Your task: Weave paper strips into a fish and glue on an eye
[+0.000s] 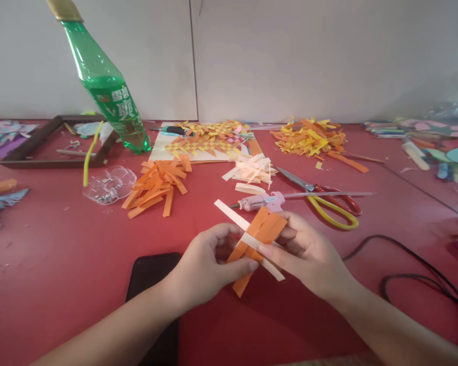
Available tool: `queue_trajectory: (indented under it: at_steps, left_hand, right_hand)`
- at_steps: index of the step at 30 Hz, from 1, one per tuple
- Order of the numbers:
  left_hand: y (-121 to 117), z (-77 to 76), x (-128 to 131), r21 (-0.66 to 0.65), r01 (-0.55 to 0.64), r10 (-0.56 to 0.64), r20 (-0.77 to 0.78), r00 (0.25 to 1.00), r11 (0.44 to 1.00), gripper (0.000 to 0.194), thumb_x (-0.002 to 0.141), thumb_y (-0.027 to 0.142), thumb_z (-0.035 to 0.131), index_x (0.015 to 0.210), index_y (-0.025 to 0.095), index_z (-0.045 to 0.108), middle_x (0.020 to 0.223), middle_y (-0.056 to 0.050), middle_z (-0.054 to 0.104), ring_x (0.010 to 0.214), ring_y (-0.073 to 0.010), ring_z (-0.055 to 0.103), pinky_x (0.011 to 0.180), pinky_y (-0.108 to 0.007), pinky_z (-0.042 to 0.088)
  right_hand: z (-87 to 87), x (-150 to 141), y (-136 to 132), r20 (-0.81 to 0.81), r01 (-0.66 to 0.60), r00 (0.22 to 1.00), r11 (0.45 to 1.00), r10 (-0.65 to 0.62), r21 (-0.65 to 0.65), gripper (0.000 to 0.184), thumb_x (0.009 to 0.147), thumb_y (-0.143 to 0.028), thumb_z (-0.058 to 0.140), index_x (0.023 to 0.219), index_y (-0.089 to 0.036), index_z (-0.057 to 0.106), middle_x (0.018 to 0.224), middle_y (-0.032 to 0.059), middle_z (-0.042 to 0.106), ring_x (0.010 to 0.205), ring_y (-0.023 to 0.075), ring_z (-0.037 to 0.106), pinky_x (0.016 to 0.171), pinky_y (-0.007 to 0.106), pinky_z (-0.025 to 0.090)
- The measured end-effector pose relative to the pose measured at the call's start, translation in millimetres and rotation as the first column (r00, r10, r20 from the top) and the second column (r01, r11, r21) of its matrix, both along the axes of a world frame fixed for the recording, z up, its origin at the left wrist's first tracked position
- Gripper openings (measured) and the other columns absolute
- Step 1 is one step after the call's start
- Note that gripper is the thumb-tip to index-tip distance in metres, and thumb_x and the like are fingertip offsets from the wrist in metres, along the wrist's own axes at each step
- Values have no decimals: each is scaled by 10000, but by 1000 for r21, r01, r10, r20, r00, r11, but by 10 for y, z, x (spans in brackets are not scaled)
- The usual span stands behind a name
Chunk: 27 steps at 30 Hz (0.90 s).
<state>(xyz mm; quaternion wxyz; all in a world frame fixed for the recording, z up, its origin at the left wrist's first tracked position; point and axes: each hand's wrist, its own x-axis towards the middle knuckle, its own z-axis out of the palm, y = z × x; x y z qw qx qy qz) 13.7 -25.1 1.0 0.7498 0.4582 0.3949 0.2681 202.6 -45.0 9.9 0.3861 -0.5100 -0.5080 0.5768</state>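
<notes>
Two hands worked over the red counter (80, 254), both closed on one small piece of crossed paper. The left hand's (198, 262) grip pinched its lower left side, the thumb lying flat on the orange strips (269, 227). The right hand's (315, 256) grip pinched the opposite side, its thumb pressing near a pale strip (229, 212) that ran slantwise across the orange. This paper piece was held up above the counter, between the hands, near the front.

Just beyond it lay a pink glue gun (256, 203), its tip pointing left, and beside that a pair of scissors (309, 187) with one red and one yellow handle. Behind the glue gun was a heap of pale strips (254, 170); to its left, a heap of orange strips (162, 185). Farther back, a pale board (161, 145) carried a yellow-and-orange woven piece (202, 148), with a yellow and orange pile (309, 138) to its right. A green bottle (110, 96) stood at back left, near a dark frame (57, 163) and a clear dish (116, 184). A black phone-like slab (152, 274) lay partly under the left forearm.
</notes>
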Motion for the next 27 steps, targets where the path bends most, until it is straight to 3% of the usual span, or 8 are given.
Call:
queue_trajectory:
  at_steps: [3,7,13,21,27]
  left_hand:
    - [6,4,-2,23,8,-8,-6,1000,1000,257,756,237,735,970,175,606,970,-64,705,886,-191,669,817,-321,510]
    - [-6,-18,-18,80,51,-41,-117,992,996,220,791,322,709,936,171,640,887,-49,705,787,-168,650,710,-277,494]
    - [-26,-58,-27,163,83,-40,-253,967,983,281,819,412,663,940,158,660,808,-42,677,676,-148,583,624,-268,455]
    - [-31,-4,-28,159,160,-121,-226,967,974,268,817,404,668,906,152,670,850,-69,699,726,-171,607,648,-277,470]
    - [-17,-24,-33,127,17,-11,-48,999,992,254,827,397,683,768,163,604,770,-20,647,719,-130,586,688,-251,465]
  right_hand:
    - [-8,13,-4,22,6,1000,1000,-6,-9,352,828,-341,678,1123,-227,525,1009,64,727,910,207,714,786,335,597]
    - [-59,44,-13,50,-9,999,1000,8,30,293,793,-355,715,981,-232,526,887,30,716,752,170,697,649,283,584]
    - [-79,43,-36,52,-38,998,999,36,27,234,829,-351,671,969,-240,520,634,-49,589,506,109,569,509,253,510]
    - [-55,26,-34,41,-49,998,998,48,27,255,819,-373,683,940,-241,502,789,-6,660,563,104,610,483,220,499]
    - [-66,36,-52,70,-72,995,997,69,38,316,832,-366,671,1035,-249,460,880,34,711,775,184,704,633,295,575]
